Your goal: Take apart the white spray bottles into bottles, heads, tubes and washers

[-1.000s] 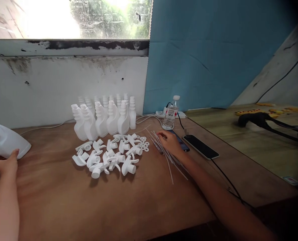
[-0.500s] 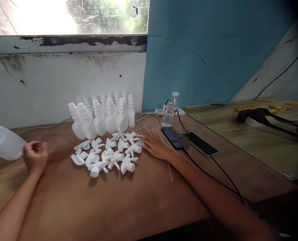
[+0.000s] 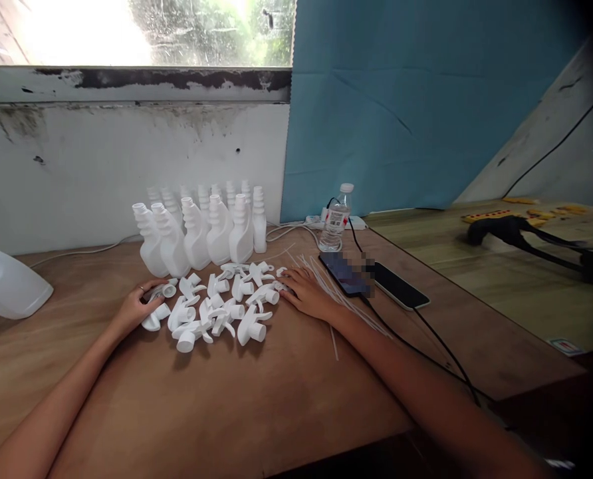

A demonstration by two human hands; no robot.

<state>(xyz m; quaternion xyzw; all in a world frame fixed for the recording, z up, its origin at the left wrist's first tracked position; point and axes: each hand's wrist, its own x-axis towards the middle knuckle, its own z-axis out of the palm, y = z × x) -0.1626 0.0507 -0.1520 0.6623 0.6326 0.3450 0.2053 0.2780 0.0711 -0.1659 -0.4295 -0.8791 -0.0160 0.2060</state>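
White spray nozzles (image 3: 219, 309) lie in a loose pile on the brown table (image 3: 227, 412). At the pile's left edge, my left hand (image 3: 135, 309) has its thumb and fingers around a white nozzle (image 3: 167, 290). My right hand (image 3: 304, 293) rests at the right edge with its fingers spread, the fingertips touching the nozzles there; it grips nothing that I can see. Behind the pile, several white bottles (image 3: 195, 236) without tops stand upright in rows. Thin white tubes (image 3: 334, 342) lie beside and beneath my right forearm.
A large white bottle (image 3: 12, 283) lies on its side at the far left. A clear water bottle (image 3: 335, 223), a dark phone (image 3: 344, 273) and a second phone (image 3: 401, 286) with cables are on the right. The white wall (image 3: 102, 173) rises behind the table.
My left hand has moved right, from beside the large bottle to the left edge of the nozzle pile, and has closed on a nozzle. My right hand is nearly unchanged.
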